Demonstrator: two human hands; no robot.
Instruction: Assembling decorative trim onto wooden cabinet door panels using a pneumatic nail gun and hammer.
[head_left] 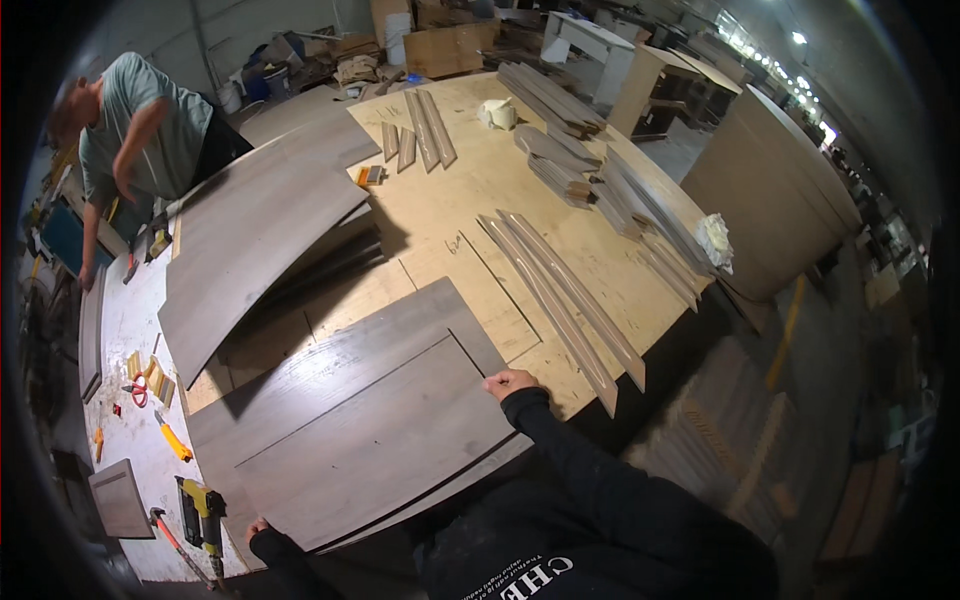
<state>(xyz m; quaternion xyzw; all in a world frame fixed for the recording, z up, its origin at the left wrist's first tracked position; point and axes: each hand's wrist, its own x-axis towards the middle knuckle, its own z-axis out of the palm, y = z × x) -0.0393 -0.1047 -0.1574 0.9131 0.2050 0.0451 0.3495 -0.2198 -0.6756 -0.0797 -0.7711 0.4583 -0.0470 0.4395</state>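
Observation:
A large grey-brown wood panel [350, 430] lies on the worktable in front of me, with a long thin dark line and a shorter one across its face. My right hand [510, 383] is closed at the panel's right edge, fingers curled against it. At the near left edge, my left hand [258, 527] grips the same panel; most of its fingers are hidden. Just left of that hand stands a yellow-and-black nail gun [203, 515]. Beyond the panel, a second big grey panel [265, 235] rests raised on a stack of pieces, casting a shadow.
Long moulding strips [560, 300] lie at the table's right. More strips [430, 130] and a tape roll [497, 114] sit farther back. A hammer [175, 540], yellow cutter [173, 437] and red scissors [137, 390] are at left. A co-worker [150, 130] leans over the far left side.

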